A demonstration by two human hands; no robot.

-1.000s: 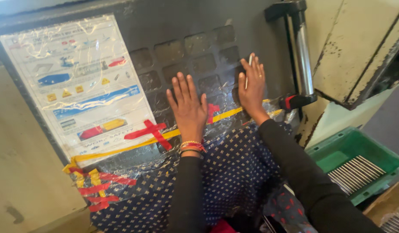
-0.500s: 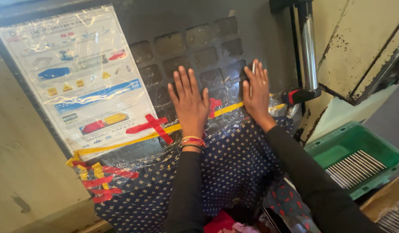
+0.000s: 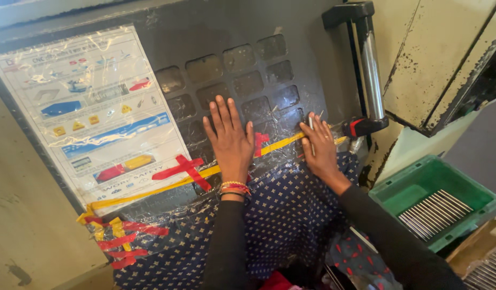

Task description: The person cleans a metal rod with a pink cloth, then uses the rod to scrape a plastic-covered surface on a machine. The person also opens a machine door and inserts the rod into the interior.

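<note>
**Both hands flat on the taped-up panel**

Left hand (image 3: 230, 140) is spread wide open, palm pressed on the plastic sheet (image 3: 280, 115) covering the dark panel (image 3: 248, 64), gripping nothing. Right hand (image 3: 320, 147) lies flat just beside it with a thin metal rod (image 3: 311, 134) tucked under the fingers. Yellow tape (image 3: 280, 145) runs under both hands. Dotted blue cloth (image 3: 280, 215) hangs just below the wrists, a handle (image 3: 368, 70) sits right of the right hand, and a green tray (image 3: 419, 188) sits further right.
</note>
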